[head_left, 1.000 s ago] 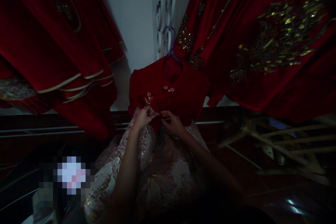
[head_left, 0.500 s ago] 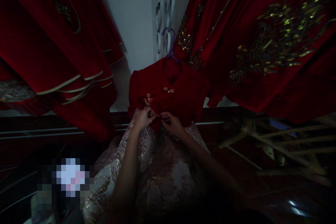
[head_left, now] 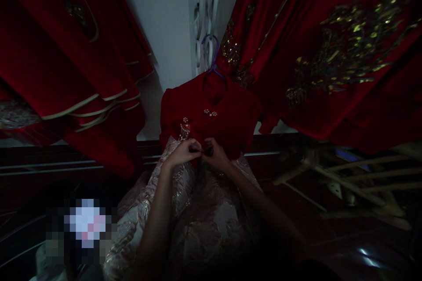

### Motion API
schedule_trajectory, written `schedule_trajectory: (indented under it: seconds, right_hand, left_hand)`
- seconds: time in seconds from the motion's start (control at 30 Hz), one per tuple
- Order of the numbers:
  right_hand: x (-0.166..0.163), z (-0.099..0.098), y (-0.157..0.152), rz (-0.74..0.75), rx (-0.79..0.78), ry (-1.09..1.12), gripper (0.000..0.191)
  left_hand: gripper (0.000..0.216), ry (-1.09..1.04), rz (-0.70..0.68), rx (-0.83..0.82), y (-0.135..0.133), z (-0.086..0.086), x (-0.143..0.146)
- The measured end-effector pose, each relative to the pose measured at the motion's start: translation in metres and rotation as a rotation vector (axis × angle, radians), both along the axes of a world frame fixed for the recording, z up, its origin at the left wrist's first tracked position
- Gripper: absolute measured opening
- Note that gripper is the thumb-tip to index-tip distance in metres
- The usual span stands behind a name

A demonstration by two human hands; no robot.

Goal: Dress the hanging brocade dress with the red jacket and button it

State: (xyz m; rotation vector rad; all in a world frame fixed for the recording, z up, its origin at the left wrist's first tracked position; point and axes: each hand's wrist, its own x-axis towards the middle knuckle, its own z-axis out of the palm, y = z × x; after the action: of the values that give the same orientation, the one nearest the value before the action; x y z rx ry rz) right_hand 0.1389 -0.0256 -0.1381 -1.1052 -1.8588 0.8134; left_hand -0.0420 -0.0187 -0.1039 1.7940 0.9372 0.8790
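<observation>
The left hand [head_left: 183, 153] and the right hand [head_left: 216, 156] meet fingertip to fingertip at the lower front edge of the red top [head_left: 231, 118]. Both hands are closed to a narrow pinch on the fabric. Whether a small fastener sits between the fingertips cannot be told.

The red top hangs directly above and behind the hands on a purple hanger [head_left: 211, 52]. The hanger hooks into a white grille [head_left: 205, 13].

Risks, as judged from this position:
- A downward pull on the pinched edge could tilt the hanger or slip it off the grille, because the hook is the only support seen.
- The tassel ornament [head_left: 184, 129], just above the left hand, could snag on a finger and tear loose.
- The beaded fastener [head_left: 210, 113], above both hands, could strain if the front edges are drawn apart.
- Low light makes small parts hard to see, so a mis-grip is likely.

Below the hands, a pale brocade skirt [head_left: 204, 219] spreads towards the camera. Large red garments [head_left: 329, 52] with gold embroidery hang to either side of the hands. A white wall [head_left: 165, 17] stands behind, and a dark glossy floor [head_left: 346, 246] lies below right, with a wooden frame [head_left: 346, 175] beyond the right hand.
</observation>
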Motion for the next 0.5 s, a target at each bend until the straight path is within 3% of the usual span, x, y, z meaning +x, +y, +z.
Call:
schedule_trajectory:
  seconds: [0.07,0.1,0.17,0.27,0.37,0.5]
  right_hand:
    - [0.003,0.007,-0.001,0.008,0.006,-0.019,0.038]
    - [0.005,0.013,-0.001,0.012,0.007,-0.029,0.032]
    - [0.011,0.024,0.000,0.012,0.009,-0.035,0.025]
    - [0.023,0.041,0.001,0.027,-0.002,0.006,0.029]
    - [0.030,0.051,0.001,0.065,-0.040,0.037,0.032]
    - [0.031,0.054,-0.001,0.087,-0.041,0.020,0.032]
  left_hand:
    - [0.018,-0.083,-0.088,-0.059,-0.002,0.006,0.006]
    - [0.020,-0.119,-0.065,-0.076,-0.002,0.008,0.008]
    - [0.026,-0.208,0.122,-0.089,0.002,0.009,0.009]
    - [0.039,-0.401,0.424,-0.159,0.014,0.006,0.005]
    - [0.048,-0.599,0.515,-0.270,0.024,0.003,0.003]
    - [0.040,-0.799,0.601,-0.324,0.030,0.004,0.009]
